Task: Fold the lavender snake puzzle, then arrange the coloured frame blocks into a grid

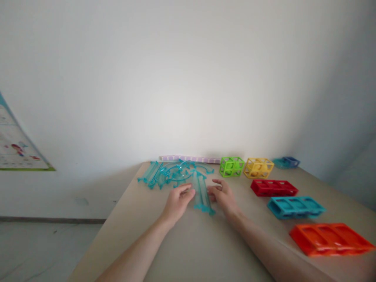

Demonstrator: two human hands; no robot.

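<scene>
The heap of clear blue track pieces [173,172] near the far edge of the worktop [188,243] is a tangle of curves and straights whose separate parts are hard to tell apart, and the small blue things [286,162] at the far right corner are too blurred to identify. Both forearms are cut off by the lower edge of the picture, and the poster [17,145] on the wall is cropped at the left. The worktop's left edge runs diagonally toward the viewer, with floor beyond it; the near half of the surface is bare, while the right side carries the red frame [273,187], the blue frame [295,206] and the orange frame [330,238] in a row (the green cube [232,166] and yellow cube [259,167] sit behind them). A straight track piece [202,194] lies between the hands: the left hand [178,201] touches its left side with loosely curled fingers, the right hand [223,194] rests at its right side, neither grip closed around it.
</scene>
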